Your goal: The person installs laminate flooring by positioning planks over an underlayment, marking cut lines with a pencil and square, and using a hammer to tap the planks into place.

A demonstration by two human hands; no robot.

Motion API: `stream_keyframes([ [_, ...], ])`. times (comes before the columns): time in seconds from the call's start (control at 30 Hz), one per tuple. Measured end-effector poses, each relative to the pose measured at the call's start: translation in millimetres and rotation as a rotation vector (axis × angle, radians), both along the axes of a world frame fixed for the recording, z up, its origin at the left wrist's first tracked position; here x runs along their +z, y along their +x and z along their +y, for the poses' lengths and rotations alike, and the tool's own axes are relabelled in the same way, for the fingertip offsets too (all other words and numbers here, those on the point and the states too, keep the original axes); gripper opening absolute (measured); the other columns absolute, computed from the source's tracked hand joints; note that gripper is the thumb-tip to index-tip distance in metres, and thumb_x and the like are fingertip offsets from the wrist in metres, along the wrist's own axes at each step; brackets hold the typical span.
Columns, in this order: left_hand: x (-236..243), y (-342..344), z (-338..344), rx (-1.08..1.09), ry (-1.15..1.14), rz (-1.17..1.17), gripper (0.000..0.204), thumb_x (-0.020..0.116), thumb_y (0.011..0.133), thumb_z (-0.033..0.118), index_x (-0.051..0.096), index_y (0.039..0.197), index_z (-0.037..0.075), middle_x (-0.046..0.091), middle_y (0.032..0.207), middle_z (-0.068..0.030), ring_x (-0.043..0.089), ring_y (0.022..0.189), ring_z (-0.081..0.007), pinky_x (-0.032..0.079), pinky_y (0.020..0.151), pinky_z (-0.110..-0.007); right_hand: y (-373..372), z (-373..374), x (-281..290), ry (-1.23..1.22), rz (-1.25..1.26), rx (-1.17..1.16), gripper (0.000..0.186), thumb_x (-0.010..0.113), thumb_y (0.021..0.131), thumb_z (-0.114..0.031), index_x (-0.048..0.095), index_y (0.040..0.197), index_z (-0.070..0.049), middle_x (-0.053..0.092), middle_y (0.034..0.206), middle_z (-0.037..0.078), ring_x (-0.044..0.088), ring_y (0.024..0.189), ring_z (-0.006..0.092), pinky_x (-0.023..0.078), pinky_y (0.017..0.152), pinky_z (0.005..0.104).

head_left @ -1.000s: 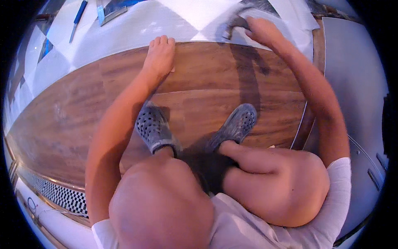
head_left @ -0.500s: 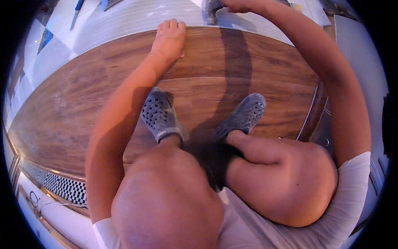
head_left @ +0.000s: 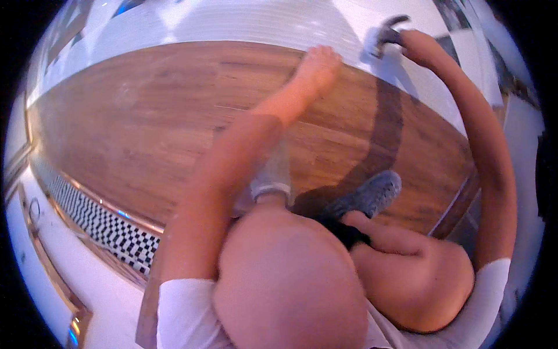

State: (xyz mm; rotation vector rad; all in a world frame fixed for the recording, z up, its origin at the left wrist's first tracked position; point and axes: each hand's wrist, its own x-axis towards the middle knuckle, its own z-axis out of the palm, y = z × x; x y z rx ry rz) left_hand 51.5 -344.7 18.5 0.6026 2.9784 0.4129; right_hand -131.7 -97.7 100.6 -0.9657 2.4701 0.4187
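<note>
My left hand (head_left: 321,68) lies palm down at the far edge of the wood-look flooring (head_left: 174,93). Its fingers are stretched toward the pale underlay, slightly smeared by motion. Out to the right, my right hand (head_left: 419,49) is closed round a claw hammer (head_left: 388,36), whose dark head is raised over the underlay near the edge of the boards. Most of the handle is hidden in my fist.
White ribbed underlay (head_left: 232,26) stretches beyond the boards. I squat on the flooring in grey clogs (head_left: 375,195). A black-and-white checkered strip (head_left: 110,227) runs along the lower left. A pale panel (head_left: 520,151) stands at the right.
My view has swung, so the scene sits differently. Both hands have moved right along the flooring's edge. The hammer's head now shows fully, and the blue-handled tool at top left is out of view.
</note>
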Motion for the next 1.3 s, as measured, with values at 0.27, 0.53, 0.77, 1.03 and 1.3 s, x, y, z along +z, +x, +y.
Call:
stream_keyframes([
  [0.27, 14.9, 1.4, 25.1, 0.032, 0.040, -0.121, 0.027, 0.067, 0.085, 0.018, 0.066, 0.108, 0.004, 0.066, 0.108, -0.0150, 0.062, 0.107, -0.0307, 0.048, 0.092, -0.044, -17.0, -28.4, 22.0, -0.100, 0.054, 0.047, 0.020, 0.062, 0.087, -0.015, 0.061, 0.102, -0.002, 0.068, 0.096, 0.022, 0.066, 0.093, 0.0417, 0.052, 0.081, 0.0515],
  [0.53, 19.7, 9.8, 29.5, 0.155, 0.032, -0.103, 0.024, 0.062, 0.088, 0.016, 0.066, 0.108, 0.005, 0.067, 0.106, -0.0141, 0.063, 0.105, -0.0289, 0.046, 0.093, -0.042, -8.8, -148.6, -5.7, -0.174, -0.019, 0.193, 0.021, 0.064, 0.085, -0.015, 0.066, 0.101, -0.001, 0.070, 0.096, 0.022, 0.069, 0.093, 0.0404, 0.055, 0.082, 0.0498],
  [0.77, 9.3, 7.5, 33.2, 0.169, 0.068, -0.079, 0.027, 0.059, 0.090, 0.020, 0.065, 0.110, 0.005, 0.066, 0.110, -0.0143, 0.062, 0.109, -0.0293, 0.044, 0.096, -0.043, 6.3, -221.2, -41.1, -0.184, -0.158, 0.261, 0.024, 0.068, 0.084, -0.016, 0.065, 0.101, 0.001, 0.069, 0.098, 0.023, 0.067, 0.095, 0.0421, 0.053, 0.085, 0.0508],
  [1.03, 15.5, 9.5, 32.0, 0.165, 0.023, -0.127, 0.032, 0.057, 0.091, 0.021, 0.064, 0.117, 0.004, 0.066, 0.115, -0.0148, 0.061, 0.113, -0.0293, 0.043, 0.099, -0.042, -1.8, -220.4, -49.7, -0.297, -0.073, 0.164, 0.025, 0.069, 0.084, -0.016, 0.067, 0.102, 0.002, 0.070, 0.104, 0.024, 0.067, 0.098, 0.0418, 0.053, 0.089, 0.0495],
  [1.3, 14.5, 8.7, 27.6, 0.163, 0.079, -0.097, 0.029, 0.057, 0.090, 0.019, 0.066, 0.114, 0.004, 0.067, 0.111, -0.0152, 0.061, 0.110, -0.0293, 0.044, 0.097, -0.042, 16.9, -203.3, -57.3, -0.329, -0.147, 0.183, 0.036, 0.068, 0.087, -0.026, 0.063, 0.110, 0.001, 0.069, 0.102, 0.026, 0.065, 0.098, 0.0439, 0.051, 0.088, 0.0512],
])
